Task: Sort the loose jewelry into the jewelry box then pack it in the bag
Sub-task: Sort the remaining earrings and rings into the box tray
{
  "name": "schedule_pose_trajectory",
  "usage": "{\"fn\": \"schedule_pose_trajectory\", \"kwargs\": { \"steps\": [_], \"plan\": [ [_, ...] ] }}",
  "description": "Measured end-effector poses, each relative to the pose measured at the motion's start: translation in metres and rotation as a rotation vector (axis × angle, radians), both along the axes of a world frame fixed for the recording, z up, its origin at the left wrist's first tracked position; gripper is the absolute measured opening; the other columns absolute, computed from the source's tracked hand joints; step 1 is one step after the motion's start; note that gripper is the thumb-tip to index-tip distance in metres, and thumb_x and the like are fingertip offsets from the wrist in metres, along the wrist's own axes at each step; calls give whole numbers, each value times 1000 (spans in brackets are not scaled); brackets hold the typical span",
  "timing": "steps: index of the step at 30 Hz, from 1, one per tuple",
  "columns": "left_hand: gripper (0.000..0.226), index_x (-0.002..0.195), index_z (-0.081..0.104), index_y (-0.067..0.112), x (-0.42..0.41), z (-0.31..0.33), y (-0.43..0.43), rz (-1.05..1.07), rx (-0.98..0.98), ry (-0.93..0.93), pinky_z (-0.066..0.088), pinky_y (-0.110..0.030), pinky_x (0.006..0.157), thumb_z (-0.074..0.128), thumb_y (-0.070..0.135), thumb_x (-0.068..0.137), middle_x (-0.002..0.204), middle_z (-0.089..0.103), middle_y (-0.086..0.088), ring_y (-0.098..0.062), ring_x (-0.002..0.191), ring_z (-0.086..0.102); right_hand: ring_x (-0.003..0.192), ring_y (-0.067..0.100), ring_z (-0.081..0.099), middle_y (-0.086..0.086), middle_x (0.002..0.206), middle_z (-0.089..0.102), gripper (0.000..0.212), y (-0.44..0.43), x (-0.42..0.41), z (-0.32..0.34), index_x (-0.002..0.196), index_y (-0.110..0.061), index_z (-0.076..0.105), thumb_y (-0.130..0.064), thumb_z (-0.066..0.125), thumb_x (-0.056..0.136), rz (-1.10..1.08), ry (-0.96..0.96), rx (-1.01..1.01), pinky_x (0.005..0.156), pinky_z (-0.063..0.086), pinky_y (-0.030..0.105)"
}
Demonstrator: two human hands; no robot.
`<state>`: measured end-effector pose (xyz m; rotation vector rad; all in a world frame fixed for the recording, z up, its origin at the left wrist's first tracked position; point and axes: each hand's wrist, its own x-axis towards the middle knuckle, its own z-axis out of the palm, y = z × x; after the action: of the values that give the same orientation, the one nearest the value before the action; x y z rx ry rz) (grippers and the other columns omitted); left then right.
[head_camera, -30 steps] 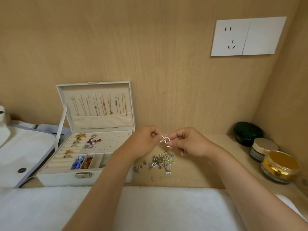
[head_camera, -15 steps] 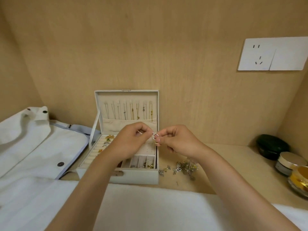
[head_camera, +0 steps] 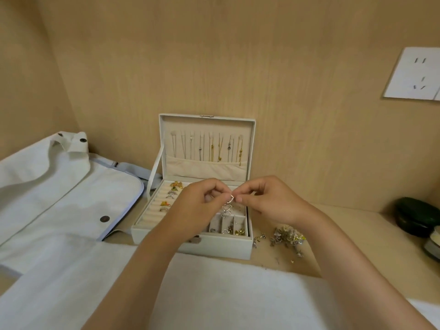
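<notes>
socket plate (head_camera: 414,75) cut off right, jar (head_camera: 432,244) likewise

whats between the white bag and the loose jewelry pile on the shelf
In the head view, the open jewelry box sits between the bag and the loose pile.

Even, warm, soft lighting; faint shadows, slight blur, wide-angle bending at edges.

The head camera looks forward and down, close over the jewelry box (head_camera: 192,244) against the wooden wall (head_camera: 214,55).
</notes>
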<state>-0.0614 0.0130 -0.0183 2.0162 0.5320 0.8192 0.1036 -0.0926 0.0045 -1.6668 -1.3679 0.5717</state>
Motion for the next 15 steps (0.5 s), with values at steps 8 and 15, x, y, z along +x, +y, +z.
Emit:
{"fn": "schedule_pose_trajectory", "kwargs": {
  "steps": [8,15],
  "plan": [
    [9,85,70,31,-12,3,5,62,24,-32,43,-14,66,68,24,90,70,60,20,1,65,49,58,3,56,-14,61,67,22,-3,-7,1,70,-27,75,-45,72,83,-109,-477,-296,67,53,31],
    [12,85,70,32,-11,-2,3,36,39,-10,41,-19,66,65,23,91,68,60,22,3,62,51,70,11,64,-6,60,67,39,-1,-35,8,67,-22,71,-59,69,80,-171,-701,-403,69,55,32]
  ]
}}
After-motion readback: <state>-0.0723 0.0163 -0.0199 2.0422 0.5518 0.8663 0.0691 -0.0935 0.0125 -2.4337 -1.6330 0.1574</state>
